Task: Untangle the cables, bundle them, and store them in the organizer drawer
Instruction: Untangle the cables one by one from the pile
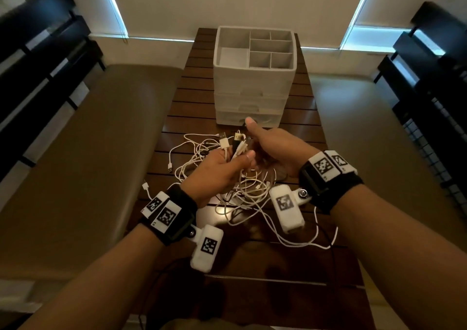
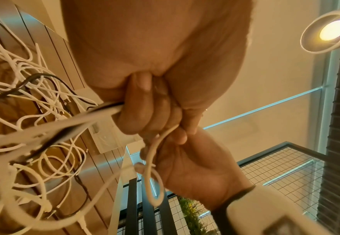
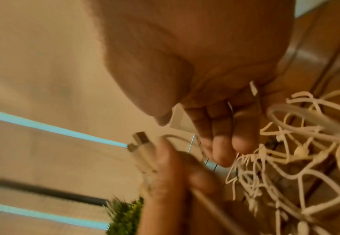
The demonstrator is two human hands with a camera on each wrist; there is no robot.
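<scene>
A tangle of white and a few black cables (image 1: 242, 190) lies on the dark slatted table (image 1: 298, 132). My left hand (image 1: 222, 165) grips a bunch of cable ends, and their USB plugs (image 1: 225, 142) stick up above the fist. In the left wrist view the left hand's fingers (image 2: 140, 111) curl round that bunch. My right hand (image 1: 267, 150) is right beside it with the thumb raised. Its fingers (image 2: 183, 135) hold a white cable loop (image 2: 150, 174). The white organizer (image 1: 252, 77) stands behind the hands with its drawers (image 1: 265, 121) closed.
The organizer's top is an open tray with several compartments (image 1: 270, 44). Brown padded benches (image 1: 88, 153) flank the table on both sides. Black shelving (image 1: 38, 52) stands at the far left and right. A loose white cable (image 1: 316, 241) trails toward the near right of the table.
</scene>
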